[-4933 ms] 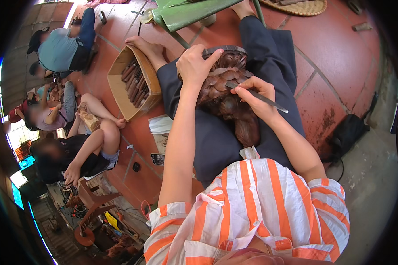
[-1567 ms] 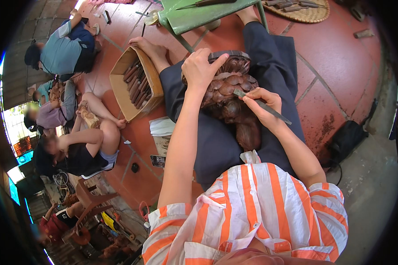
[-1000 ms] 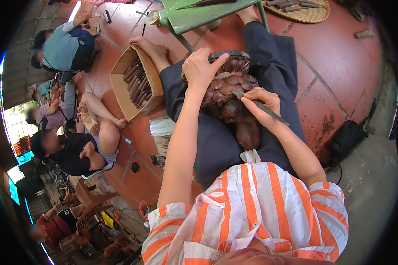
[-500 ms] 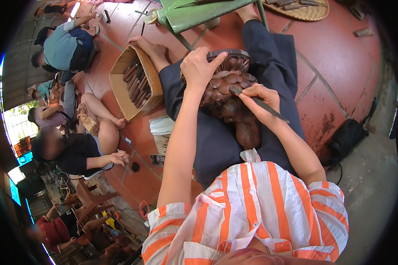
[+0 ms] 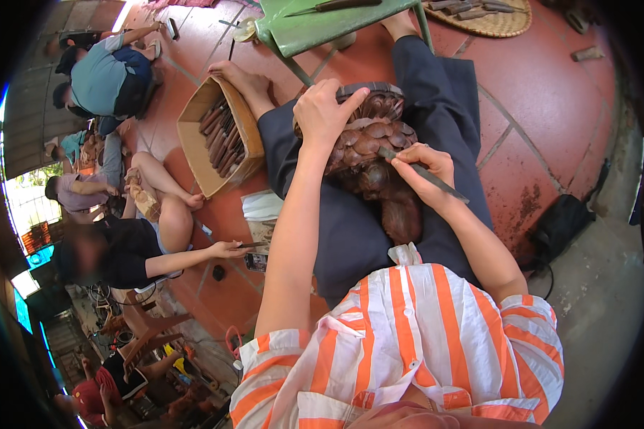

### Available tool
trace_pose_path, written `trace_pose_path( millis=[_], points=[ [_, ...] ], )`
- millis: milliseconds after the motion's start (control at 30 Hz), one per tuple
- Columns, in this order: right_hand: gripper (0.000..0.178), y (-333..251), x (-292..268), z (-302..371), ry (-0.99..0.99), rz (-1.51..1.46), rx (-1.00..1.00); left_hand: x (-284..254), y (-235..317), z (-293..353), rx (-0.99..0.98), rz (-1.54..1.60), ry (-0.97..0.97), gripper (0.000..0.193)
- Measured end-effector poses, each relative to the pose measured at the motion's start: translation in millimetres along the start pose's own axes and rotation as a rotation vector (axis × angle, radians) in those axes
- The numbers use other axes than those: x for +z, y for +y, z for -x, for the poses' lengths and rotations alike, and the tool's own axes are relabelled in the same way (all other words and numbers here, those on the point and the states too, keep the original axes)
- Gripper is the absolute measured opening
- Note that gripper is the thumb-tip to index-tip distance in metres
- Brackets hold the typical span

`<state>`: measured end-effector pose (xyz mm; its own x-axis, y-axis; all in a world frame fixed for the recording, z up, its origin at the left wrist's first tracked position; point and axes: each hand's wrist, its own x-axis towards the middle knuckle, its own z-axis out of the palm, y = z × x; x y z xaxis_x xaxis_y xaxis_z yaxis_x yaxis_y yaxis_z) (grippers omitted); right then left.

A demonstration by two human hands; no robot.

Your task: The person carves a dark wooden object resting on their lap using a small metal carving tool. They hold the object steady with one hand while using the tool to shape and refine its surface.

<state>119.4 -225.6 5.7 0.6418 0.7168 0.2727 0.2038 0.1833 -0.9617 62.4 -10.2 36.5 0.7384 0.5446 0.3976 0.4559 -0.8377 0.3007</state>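
Observation:
A dark brown wood carving [image 5: 368,141], covered in rounded overlapping shapes, rests across my lap between my thighs. My left hand [image 5: 323,114] is closed over the left side of its round base, thumb lying along the rim. My right hand [image 5: 426,171] pinches a long, flat grey bladed tool [image 5: 440,184]. The tool's front end meets the carved surface and its tail sticks out past my palm. Whether it is a scraper, file or chisel I cannot tell.
Left of my leg stands a cardboard box [image 5: 247,154] of wooden-handled tools. A green stool [image 5: 315,30] bearing a pointed tool is ahead, beside a woven tray [image 5: 511,21]. A co-worker's hand [image 5: 225,250] reaches in at left. A black bag [image 5: 562,225] lies right.
The co-worker at left has stretched an arm toward me and now holds a thin dark tool. My right hand's tool tip has shifted slightly on the carving; my left hand stays put.

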Motion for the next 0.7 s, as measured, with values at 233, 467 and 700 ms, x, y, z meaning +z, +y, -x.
trace_pose_path(
  millis=[233, 467, 700],
  points=[
    [0.006, -0.5, 1.1, 0.0, -0.002, -0.016, -0.003, -1.8, 1.4, -0.1, -0.028, -0.017, -0.040, 0.050],
    [0.007, -3.0, 2.4, -1.7, -0.001, 0.016, -0.042, -1.9, 1.7, -0.9, -0.027, -0.017, -0.042, 0.048],
    [0.007, -2.8, 0.1, -2.1, 0.021, -0.008, -0.043, -0.9, 1.3, -0.6, 0.002, -0.011, -0.003, 0.049]
  ],
)
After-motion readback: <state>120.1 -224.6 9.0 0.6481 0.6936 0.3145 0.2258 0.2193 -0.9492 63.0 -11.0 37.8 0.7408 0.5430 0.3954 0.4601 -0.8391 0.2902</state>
